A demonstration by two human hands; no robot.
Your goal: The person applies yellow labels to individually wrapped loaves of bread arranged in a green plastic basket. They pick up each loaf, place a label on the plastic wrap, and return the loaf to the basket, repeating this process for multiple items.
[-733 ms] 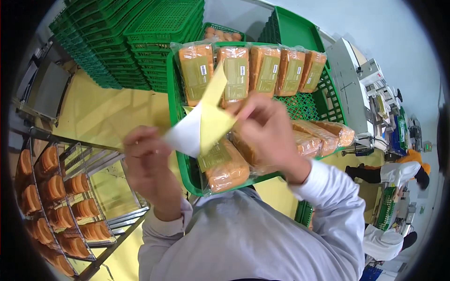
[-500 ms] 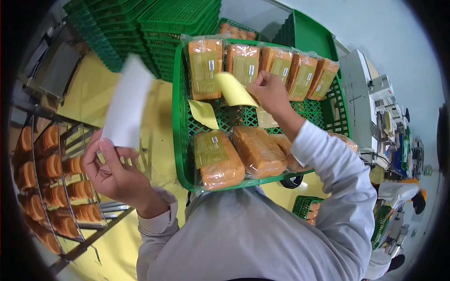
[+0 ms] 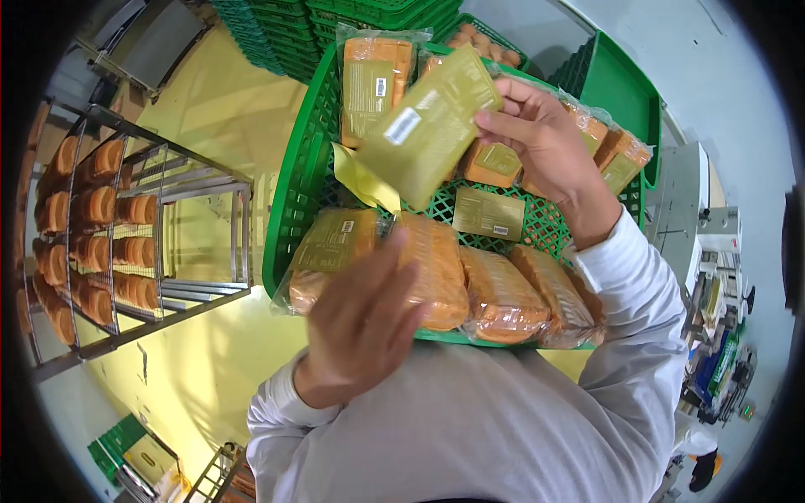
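My right hand (image 3: 537, 134) pinches an olive-gold label (image 3: 428, 130) with a white barcode patch, raised over the green crate (image 3: 289, 210). My left hand (image 3: 360, 318), blurred, hangs low over the front loaves (image 3: 503, 298) with fingers apart and nothing visible in them. The crate holds several bagged orange-brown loaves in two rows; labels show on some of them, such as the back-left loaf (image 3: 356, 63). A bent pale yellow paper (image 3: 348, 168) lies between the rows, and another olive label (image 3: 474, 210) rests on the crate's lattice floor.
A metal rack (image 3: 142, 331) of unbagged loaves stands left. Stacked green crates (image 3: 369, 12), a crate of round brown items (image 3: 486, 46) and upright green trays (image 3: 616, 84) are behind. White machinery (image 3: 717, 230) lines the right wall, where a partly hidden person (image 3: 700, 440) appears.
The white sheet has left my left hand and is out of view; that hand moved right, over the crate. My right hand now holds the olive label up, turned barcode-side visible. The view has shifted.
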